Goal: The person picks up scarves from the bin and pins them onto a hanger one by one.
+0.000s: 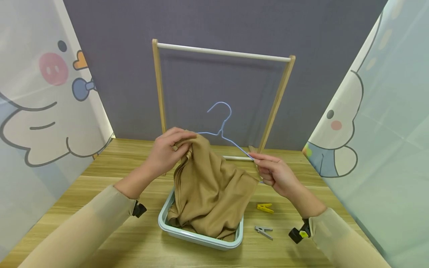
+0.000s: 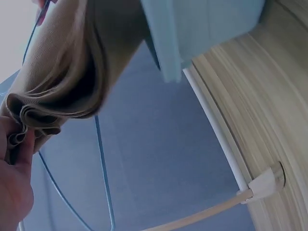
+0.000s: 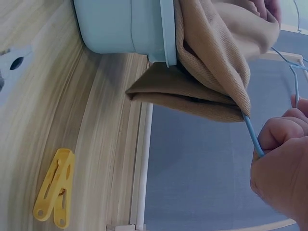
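Observation:
Bunched near its upper edge, a tan folded cloth (image 1: 211,178) is pinched between the thumb and fingers of my left hand (image 1: 169,149). Its lower part lies in a light blue plastic basin (image 1: 194,237). My right hand (image 1: 276,175) grips the right side of a blue wire hanger (image 1: 222,131), whose hook points up. The hanger's left arm runs behind the cloth near my left fingers. In the right wrist view, the hanger's wire (image 3: 252,134) passes from my right fist into the cloth's folds, where the rest of it is hidden.
Behind the basin stands a rack with wooden posts (image 1: 277,100) and a white top rod (image 1: 223,52). A yellow clothespin (image 1: 265,208) and a grey clothespin (image 1: 264,231) lie on the wooden table (image 1: 134,230) to the basin's right. A grey panel (image 1: 214,22) closes off the back.

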Tool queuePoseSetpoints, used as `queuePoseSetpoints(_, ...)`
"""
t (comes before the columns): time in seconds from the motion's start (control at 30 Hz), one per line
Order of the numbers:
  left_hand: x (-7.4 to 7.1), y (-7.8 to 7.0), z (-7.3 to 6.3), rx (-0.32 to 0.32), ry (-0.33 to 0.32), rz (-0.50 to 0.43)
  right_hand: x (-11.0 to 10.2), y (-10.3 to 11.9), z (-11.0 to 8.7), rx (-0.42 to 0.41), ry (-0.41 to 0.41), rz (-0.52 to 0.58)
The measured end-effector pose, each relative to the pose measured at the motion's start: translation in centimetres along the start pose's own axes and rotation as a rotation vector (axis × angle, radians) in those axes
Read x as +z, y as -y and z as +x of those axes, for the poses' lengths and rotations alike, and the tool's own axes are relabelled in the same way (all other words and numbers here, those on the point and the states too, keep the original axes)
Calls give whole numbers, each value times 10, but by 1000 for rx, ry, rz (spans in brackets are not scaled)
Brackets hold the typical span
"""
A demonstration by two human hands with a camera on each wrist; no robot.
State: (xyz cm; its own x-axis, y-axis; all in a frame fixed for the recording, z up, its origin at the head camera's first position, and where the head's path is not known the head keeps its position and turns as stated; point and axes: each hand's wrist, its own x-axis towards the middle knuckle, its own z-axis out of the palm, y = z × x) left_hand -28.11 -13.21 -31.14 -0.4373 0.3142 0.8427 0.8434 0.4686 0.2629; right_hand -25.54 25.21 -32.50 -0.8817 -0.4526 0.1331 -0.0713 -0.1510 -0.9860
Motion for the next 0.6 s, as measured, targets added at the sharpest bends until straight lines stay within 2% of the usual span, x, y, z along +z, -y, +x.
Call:
queuePoseSetpoints(0.07,3,3,1,-20,53,36,0,0,0,-3,9,9)
queuePoseSetpoints(0.13,7,8,-1,-64,137,84,0,0,0,-7,17,15)
queuePoseSetpoints(0.2,10,14,-4,-97,216,156,0,1,0,-7,27,20)
queuePoseSetpoints(0.27,11,17,-9,-140,267,256,0,1,-1,-5,31,22)
queuePoseSetpoints(0.33,11,19,-14,-145,255,371,0,0,-1,1,27,19)
queuePoseSetpoints(0.43,9,21,-22,-92,142,460,-1,0,-2,5,13,12)
queuePoseSetpoints(0.5,6,22,-25,-39,64,449,-2,1,-2,6,2,5)
queuePoseSetpoints(0.53,4,22,-28,-20,46,426,-2,1,-2,5,-2,2)
queuePoseSetpoints(0.6,0,21,-34,-40,62,352,-3,1,-2,5,-7,-6)
